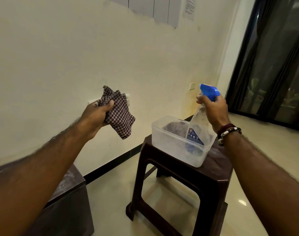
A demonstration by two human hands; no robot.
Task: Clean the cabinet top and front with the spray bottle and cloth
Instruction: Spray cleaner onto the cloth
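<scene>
My left hand [96, 114] is raised in front of the wall and grips a checked brown-and-white cloth [119, 113], which hangs crumpled from my fingers. My right hand [215, 109] holds a clear spray bottle [199, 123] by its neck, under the blue trigger head, which points left. The bottle hangs just above a clear plastic tub [164, 138]. The dark brown cabinet [72, 181] sits low at the left under my left forearm; only a corner of its dusty top and part of its front show.
The tub stands on a dark brown plastic stool [211, 178] and holds another dark cloth. Behind is a cream wall with a black skirting strip. A dark-framed glass door is at the right. The floor is glossy pale tile.
</scene>
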